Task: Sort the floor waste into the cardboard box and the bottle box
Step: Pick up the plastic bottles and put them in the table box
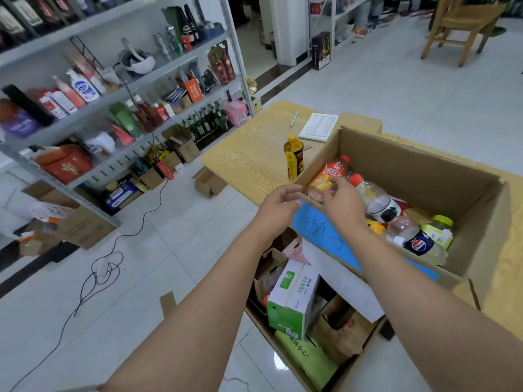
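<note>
Now both hands, left hand (pixel 278 203) and right hand (pixel 343 202), hover loosely apart over the bottle box (pixel 441 165).

Two bare hands reach in from six o'clock: the left hand (pixel 278 203) and the right hand (pixel 343 203). Two open cardboard boxes: the bottle box (pixel 424 162) at three o'clock and the cardboard box (pixel 285 339) at five o'clock. About six plastic bottles lie in the bottle box; one yellow bottle (pixel 294 157) stands on the table (pixel 249 157) at twelve o'clock, with one pen (pixel 294 119) and one notepad (pixel 319 127). One wooden chair (pixel 464 26) at two o'clock.
</note>
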